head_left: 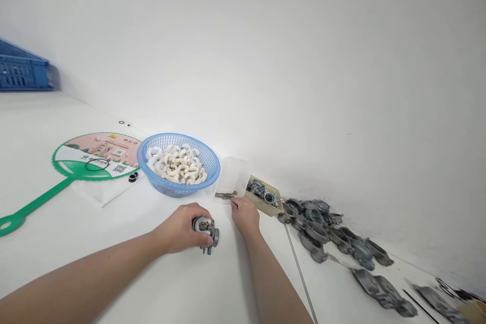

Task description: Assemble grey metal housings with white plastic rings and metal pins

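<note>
My left hand (186,230) is closed around a grey metal carburetor body (215,237) with a white ring-shaped float and brass parts in its open side. It is held just over the white table. At the near right corner of a clear plastic box (233,174), my right hand (246,215) has its fingers pinched together. Thin metal pins (225,195) lie along the near side of that box, right by the fingertips. Whatever those fingertips hold, if anything, is hidden.
A blue basket (174,193) full of white floats stands behind my left hand. Beyond the clear box sits a cream tray (261,204) of metal parts. Several grey metal bowls (317,230) lie rightward. Leftward are a green-handled fan (41,195) and a blue crate (26,73).
</note>
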`<action>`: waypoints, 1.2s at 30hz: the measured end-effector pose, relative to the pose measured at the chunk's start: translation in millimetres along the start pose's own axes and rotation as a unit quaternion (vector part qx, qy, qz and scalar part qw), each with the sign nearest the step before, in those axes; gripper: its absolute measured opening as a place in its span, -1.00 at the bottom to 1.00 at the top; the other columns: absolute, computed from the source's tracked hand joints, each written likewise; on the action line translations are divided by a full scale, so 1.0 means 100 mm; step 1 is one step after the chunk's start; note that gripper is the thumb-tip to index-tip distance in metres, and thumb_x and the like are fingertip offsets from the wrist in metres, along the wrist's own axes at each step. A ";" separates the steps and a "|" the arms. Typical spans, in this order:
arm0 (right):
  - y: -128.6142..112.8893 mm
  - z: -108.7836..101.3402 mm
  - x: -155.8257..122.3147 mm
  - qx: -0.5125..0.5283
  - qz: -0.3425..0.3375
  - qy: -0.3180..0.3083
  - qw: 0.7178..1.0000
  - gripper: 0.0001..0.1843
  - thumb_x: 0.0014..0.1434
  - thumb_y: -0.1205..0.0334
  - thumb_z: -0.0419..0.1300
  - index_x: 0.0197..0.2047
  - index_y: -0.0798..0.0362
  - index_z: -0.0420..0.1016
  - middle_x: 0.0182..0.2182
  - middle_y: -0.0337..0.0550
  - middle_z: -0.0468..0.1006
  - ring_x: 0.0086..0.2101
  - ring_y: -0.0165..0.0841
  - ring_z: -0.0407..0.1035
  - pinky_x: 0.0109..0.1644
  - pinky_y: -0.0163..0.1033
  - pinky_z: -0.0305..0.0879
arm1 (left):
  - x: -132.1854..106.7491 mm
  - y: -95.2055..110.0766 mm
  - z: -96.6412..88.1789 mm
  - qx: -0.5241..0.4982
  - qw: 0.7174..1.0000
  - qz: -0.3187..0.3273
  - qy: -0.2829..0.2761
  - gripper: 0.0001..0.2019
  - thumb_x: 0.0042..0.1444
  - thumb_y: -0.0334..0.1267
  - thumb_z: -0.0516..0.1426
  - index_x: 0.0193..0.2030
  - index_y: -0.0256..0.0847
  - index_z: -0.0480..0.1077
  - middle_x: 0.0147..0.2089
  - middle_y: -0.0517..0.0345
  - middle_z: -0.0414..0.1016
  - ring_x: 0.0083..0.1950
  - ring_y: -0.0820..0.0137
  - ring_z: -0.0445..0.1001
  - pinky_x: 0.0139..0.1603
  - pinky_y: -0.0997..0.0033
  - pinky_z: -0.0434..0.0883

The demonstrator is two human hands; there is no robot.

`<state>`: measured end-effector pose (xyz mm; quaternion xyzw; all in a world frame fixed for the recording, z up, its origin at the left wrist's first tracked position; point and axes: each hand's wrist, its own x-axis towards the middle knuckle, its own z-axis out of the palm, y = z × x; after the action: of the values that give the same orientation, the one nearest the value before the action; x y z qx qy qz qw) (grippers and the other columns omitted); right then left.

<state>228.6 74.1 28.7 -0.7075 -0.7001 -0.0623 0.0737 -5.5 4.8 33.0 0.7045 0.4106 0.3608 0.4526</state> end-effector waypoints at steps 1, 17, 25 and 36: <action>0.00 -0.01 0.00 0.001 0.000 0.000 1.000 -0.69 0.21 0.25 -0.03 -0.22 -0.10 0.55 -0.25 -0.18 0.52 -0.20 -0.35 0.37 -0.35 -0.36 0.10 | 0.00 0.00 0.00 0.001 1.000 0.000 0.001 -0.64 -0.23 -0.17 0.30 -0.20 -0.15 0.50 -0.20 0.16 0.44 -0.28 0.37 0.38 -0.27 0.43 0.32; 0.06 0.08 0.09 0.037 -0.001 0.023 0.999 -0.71 0.16 0.27 0.01 -0.21 -0.06 0.56 -0.18 -0.19 0.56 -0.16 -0.32 0.40 -0.22 -0.32 0.20 | 0.02 -0.01 -0.03 0.008 1.000 0.007 0.008 -0.60 -0.26 -0.15 0.32 -0.19 -0.14 0.49 -0.16 0.14 0.46 -0.19 0.31 0.41 -0.22 0.41 0.34; 0.02 0.07 0.08 0.032 0.020 0.032 0.999 -0.71 0.13 0.26 0.03 -0.17 -0.06 0.55 -0.15 -0.20 0.56 -0.16 -0.30 0.41 -0.20 -0.30 0.21 | 0.02 -0.01 -0.03 0.008 1.000 0.011 0.007 -0.61 -0.25 -0.14 0.31 -0.19 -0.12 0.49 -0.17 0.16 0.46 -0.22 0.33 0.41 -0.23 0.41 0.34; 0.02 0.07 0.08 0.012 0.043 0.033 0.998 -0.71 0.12 0.21 0.00 -0.25 -0.11 0.56 -0.27 -0.17 0.58 -0.26 -0.26 0.43 -0.33 -0.28 0.17 | 0.03 -0.02 -0.03 0.012 1.000 0.013 0.014 -0.60 -0.27 -0.15 0.32 -0.20 -0.14 0.50 -0.16 0.12 0.47 -0.20 0.31 0.41 -0.23 0.41 0.35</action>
<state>230.6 83.7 23.1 -0.7336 -0.6669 -0.0738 0.1077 -7.3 8.8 32.7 0.7101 0.4118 0.3716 0.4336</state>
